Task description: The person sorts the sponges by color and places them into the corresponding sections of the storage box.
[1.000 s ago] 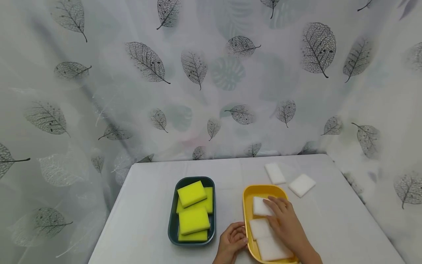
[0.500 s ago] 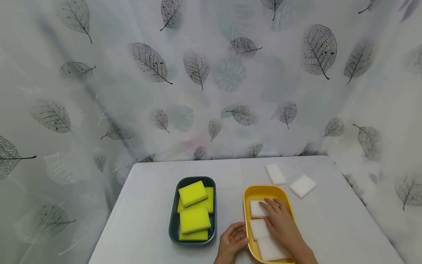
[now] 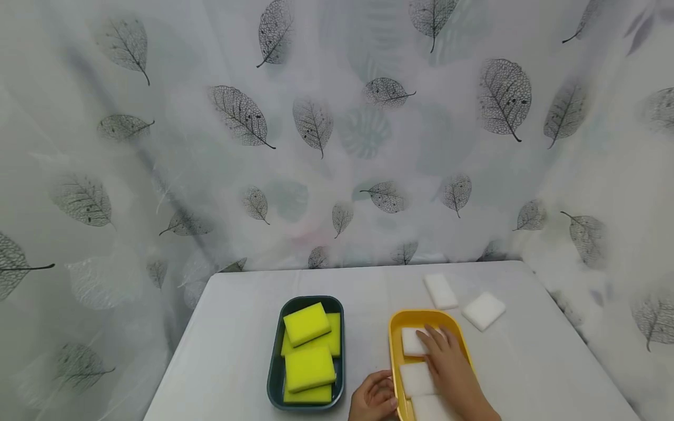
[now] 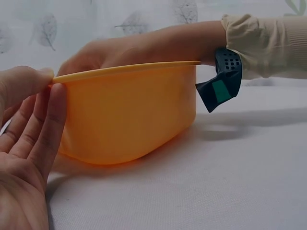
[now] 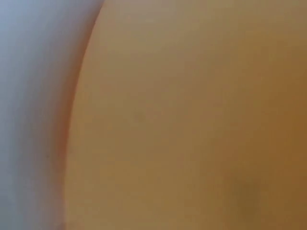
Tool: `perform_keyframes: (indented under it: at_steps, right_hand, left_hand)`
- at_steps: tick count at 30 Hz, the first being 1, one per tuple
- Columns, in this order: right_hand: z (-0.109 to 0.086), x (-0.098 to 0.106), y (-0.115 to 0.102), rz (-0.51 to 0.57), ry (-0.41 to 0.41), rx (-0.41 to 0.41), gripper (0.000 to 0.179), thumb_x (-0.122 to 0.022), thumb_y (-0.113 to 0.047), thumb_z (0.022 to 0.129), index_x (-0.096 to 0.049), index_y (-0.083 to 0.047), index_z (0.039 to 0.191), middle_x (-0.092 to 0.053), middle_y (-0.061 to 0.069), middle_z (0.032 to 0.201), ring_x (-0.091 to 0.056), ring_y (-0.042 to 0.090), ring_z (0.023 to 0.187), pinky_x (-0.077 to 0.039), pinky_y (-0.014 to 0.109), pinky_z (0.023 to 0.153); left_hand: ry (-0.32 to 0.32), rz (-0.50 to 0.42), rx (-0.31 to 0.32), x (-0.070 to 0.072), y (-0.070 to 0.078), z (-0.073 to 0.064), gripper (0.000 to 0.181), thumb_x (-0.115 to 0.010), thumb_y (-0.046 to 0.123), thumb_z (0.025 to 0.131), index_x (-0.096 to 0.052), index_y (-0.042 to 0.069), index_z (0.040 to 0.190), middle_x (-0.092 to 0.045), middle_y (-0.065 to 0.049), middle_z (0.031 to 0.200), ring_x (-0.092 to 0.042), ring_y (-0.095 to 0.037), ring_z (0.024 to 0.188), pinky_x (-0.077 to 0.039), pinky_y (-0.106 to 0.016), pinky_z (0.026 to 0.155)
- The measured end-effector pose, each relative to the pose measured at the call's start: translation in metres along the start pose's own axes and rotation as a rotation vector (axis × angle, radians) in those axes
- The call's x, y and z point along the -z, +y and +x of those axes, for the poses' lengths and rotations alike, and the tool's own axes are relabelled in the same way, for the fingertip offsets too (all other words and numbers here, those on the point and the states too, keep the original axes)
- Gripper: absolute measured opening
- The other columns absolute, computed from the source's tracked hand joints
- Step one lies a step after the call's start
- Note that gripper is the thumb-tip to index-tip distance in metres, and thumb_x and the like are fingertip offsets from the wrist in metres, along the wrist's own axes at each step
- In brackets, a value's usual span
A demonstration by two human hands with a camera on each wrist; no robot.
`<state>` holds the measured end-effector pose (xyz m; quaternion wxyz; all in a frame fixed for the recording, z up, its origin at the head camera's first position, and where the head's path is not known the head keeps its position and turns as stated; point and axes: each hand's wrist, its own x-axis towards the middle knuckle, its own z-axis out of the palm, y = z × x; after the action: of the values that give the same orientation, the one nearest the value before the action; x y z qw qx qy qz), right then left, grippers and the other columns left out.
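The yellow plastic basin [image 3: 421, 318] stands at the right front of the table with white sponges inside. My left hand [image 3: 372, 397] pinches its left rim; in the left wrist view the thumb lies over the rim and the fingers go against the outer wall. Inside the basin, my right hand [image 3: 450, 365] has its fingers and thumb around the right part of the farthest white sponge [image 3: 413, 342]. Two more white sponges, one in the middle [image 3: 416, 380] and one nearer [image 3: 429, 408], lie partly under that hand. The right wrist view shows only blurred yellow wall.
A dark green basin [image 3: 274, 374] holding several yellow sponges [image 3: 309, 368] stands to the left. Behind the yellow basin lie two loose white blocks, one upright [image 3: 440, 290] and one slanted [image 3: 484, 310]. A leaf-printed curtain [image 3: 337, 146] rises behind the white table [image 3: 221, 351].
The farthest white sponge has shifted slightly left in the yellow basin along with my right hand. My left hand keeps its place at the rim. The head view has tilted up a little.
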<state>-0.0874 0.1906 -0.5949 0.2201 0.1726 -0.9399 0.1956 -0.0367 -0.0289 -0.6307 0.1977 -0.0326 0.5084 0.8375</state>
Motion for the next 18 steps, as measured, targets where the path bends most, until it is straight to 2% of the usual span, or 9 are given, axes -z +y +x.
perform_keyframes:
  at_steps: [6,10,16,18]
  right_hand:
    - [-0.0017,-0.0016,-0.0012,-0.018,0.03,0.031,0.05,-0.084,0.003,0.079,-0.069,-0.007,0.125,-0.067,0.021,0.133,-0.054,0.051,0.127,-0.056,0.062,0.094]
    - [-0.0035,-0.0025,-0.0018,-0.01,-0.002,0.008,0.047,-0.083,0.003,0.08,-0.069,-0.008,0.124,-0.066,0.021,0.133,-0.055,0.051,0.127,-0.056,0.061,0.095]
    - [-0.002,-0.0039,-0.0016,0.001,-0.034,-0.006,0.043,-0.081,0.004,0.082,-0.07,-0.009,0.122,-0.066,0.02,0.13,-0.058,0.049,0.124,-0.054,0.061,0.099]
    - [-0.0031,-0.0043,-0.002,-0.002,-0.066,-0.025,0.042,-0.081,0.004,0.083,-0.07,-0.009,0.122,-0.067,0.019,0.13,-0.059,0.045,0.123,-0.055,0.059,0.1]
  left_hand:
    - [0.007,0.0,0.0,-0.0014,0.0004,-0.0043,0.056,-0.078,0.005,0.088,-0.057,-0.003,0.14,-0.068,-0.003,0.11,-0.07,-0.012,0.096,-0.064,-0.027,0.081]
    - [0.003,-0.009,0.012,-0.0009,-0.0004,-0.0046,0.056,-0.078,0.005,0.088,-0.057,-0.002,0.14,-0.068,-0.003,0.11,-0.07,-0.012,0.096,-0.064,-0.027,0.081]
    - [-0.026,-0.003,-0.041,0.0012,-0.0004,-0.0042,0.058,-0.078,0.005,0.088,-0.055,-0.005,0.14,-0.067,-0.003,0.111,-0.07,-0.012,0.096,-0.062,-0.024,0.081]
    - [-0.015,-0.002,-0.025,0.0016,-0.0013,-0.0043,0.057,-0.078,0.006,0.088,-0.056,-0.004,0.14,-0.067,-0.003,0.111,-0.07,-0.012,0.096,-0.063,-0.024,0.081]
